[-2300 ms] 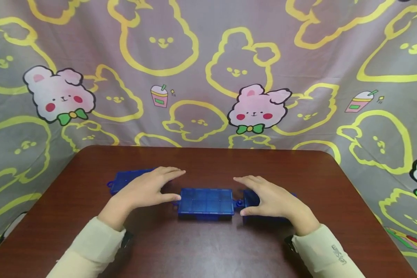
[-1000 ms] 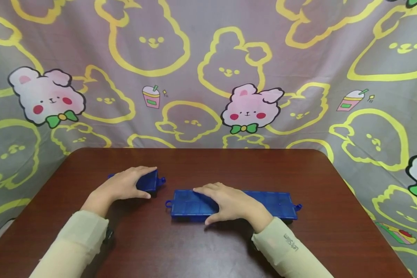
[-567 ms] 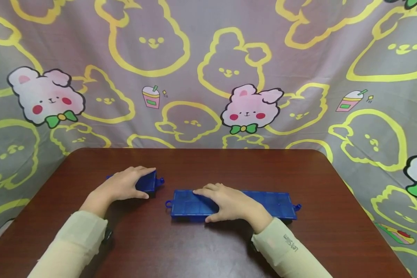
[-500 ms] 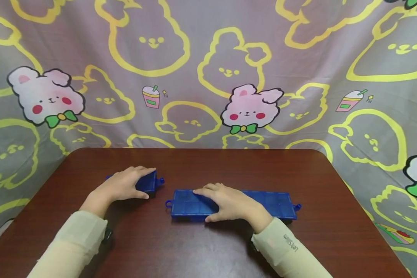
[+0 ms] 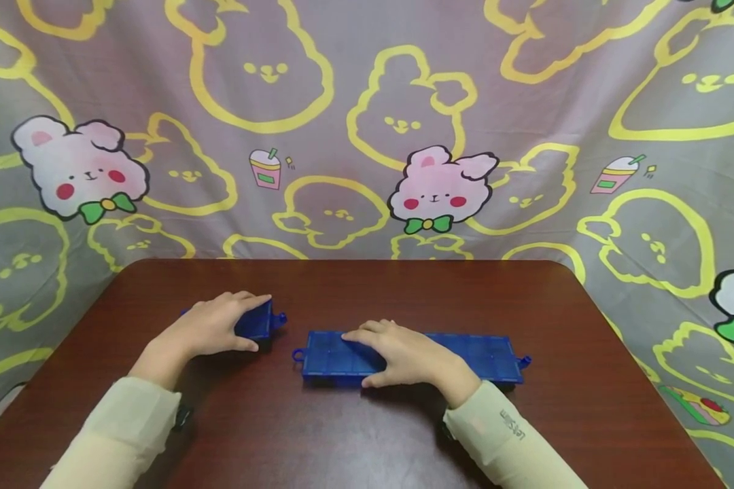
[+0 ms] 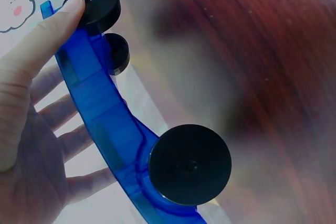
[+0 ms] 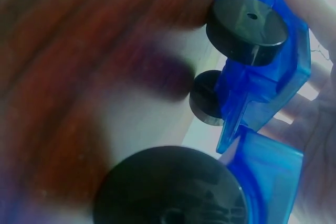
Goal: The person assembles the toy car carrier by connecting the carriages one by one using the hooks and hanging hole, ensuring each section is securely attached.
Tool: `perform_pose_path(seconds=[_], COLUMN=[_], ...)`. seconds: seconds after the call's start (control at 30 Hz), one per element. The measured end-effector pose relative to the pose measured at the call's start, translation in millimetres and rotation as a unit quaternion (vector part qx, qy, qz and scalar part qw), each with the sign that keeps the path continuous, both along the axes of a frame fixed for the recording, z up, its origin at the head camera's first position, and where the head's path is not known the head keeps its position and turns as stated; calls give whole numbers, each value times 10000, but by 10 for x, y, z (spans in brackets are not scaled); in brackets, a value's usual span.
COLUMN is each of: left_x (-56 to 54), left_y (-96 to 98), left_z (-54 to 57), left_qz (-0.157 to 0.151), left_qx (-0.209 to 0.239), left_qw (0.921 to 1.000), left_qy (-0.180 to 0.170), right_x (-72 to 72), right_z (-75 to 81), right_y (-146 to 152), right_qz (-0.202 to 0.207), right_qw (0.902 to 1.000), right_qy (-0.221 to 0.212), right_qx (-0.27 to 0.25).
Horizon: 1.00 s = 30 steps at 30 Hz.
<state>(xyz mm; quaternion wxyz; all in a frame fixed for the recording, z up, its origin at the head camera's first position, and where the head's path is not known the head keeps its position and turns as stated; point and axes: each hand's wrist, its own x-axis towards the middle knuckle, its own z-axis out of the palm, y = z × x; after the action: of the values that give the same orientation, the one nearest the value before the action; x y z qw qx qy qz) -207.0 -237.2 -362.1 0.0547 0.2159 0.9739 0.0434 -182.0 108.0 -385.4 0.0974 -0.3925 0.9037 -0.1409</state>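
My left hand grips a blue translucent toy wagon at the table's left, thumb on the near side and fingers across the far side. A hook sticks out from its right end. The left wrist view shows its black wheels, with my thumb at one wheel. Mid-table, my right hand holds another blue toy wagon the same way, with a ring at its left end. A third blue wagon stands end to end with it on the right; my hand hides where they meet in the head view.
The brown table has rounded far corners. A grey curtain with cartoon rabbits hangs right behind it. Between the left wagon's hook and the middle wagon's ring lies a short gap.
My right hand has moved left from the right wagon to the middle one, and those two wagons have closed up. My left hand has gone left onto the left wagon, which has shifted slightly left.
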Motion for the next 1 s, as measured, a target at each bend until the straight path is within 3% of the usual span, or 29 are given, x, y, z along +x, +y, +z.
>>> perform_pose_path(seconds=[0.3,0.6,1.0], left_x=[90,208,254], left_y=[30,61,128], left_z=[45,61,36], left_qz=[-34,-115,-264], left_qx=[-50,-172,-282], left_qw=[9999,9998,9992], left_qy=[124,2,-117], right_x=[-9,-1,-7], right_z=[9,-15,23], right_y=[8,29,42], right_qz=[-20,-31,-3], right_qw=[10000,9998,9994], right_qy=[-13,-76,-136], right_qx=[-52,-157,-303])
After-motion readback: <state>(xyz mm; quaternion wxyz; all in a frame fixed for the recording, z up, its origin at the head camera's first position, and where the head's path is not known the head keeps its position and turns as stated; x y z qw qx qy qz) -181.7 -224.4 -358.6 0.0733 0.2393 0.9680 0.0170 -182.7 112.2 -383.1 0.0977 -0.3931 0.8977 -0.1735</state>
